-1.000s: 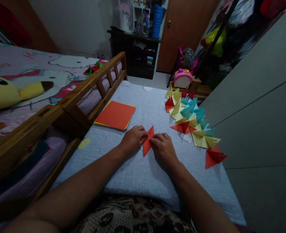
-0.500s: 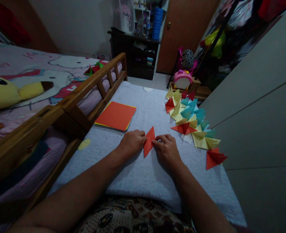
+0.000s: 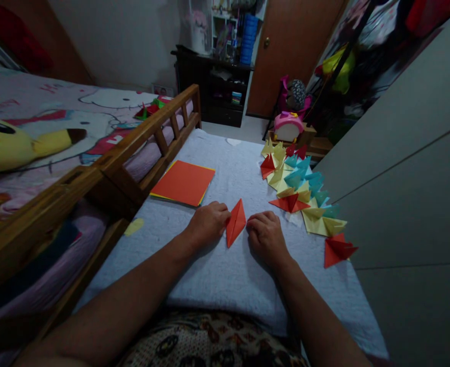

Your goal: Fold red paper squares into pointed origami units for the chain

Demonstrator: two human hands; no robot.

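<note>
A diamond-shaped piece of folded orange-red origami paper [image 3: 236, 224] lies on the cloth-covered surface in front of me, a crease running down its length. The closed fingertips of my left hand [image 3: 209, 224] hold its left edge. My right hand [image 3: 267, 235] has its fingers curled together at the paper's right corner; the fingertips meet that corner, and the thumb is partly hidden. Beyond my left hand lies a stack of square origami paper [image 3: 184, 182], orange-red on top with yellow showing beneath.
Several folded paper cranes [image 3: 299, 184] in yellow, blue and red line the right side, with a red one [image 3: 338, 250] nearest me. A wooden bed rail [image 3: 148, 132] borders the left. Past it lies a yellow plush toy [image 3: 14, 145]. A pale cabinet [image 3: 412, 204] stands at right.
My right thumb and fingers have drawn back from the middle of the folded paper to its right corner, uncovering its right half. My left hand stays at the left edge.
</note>
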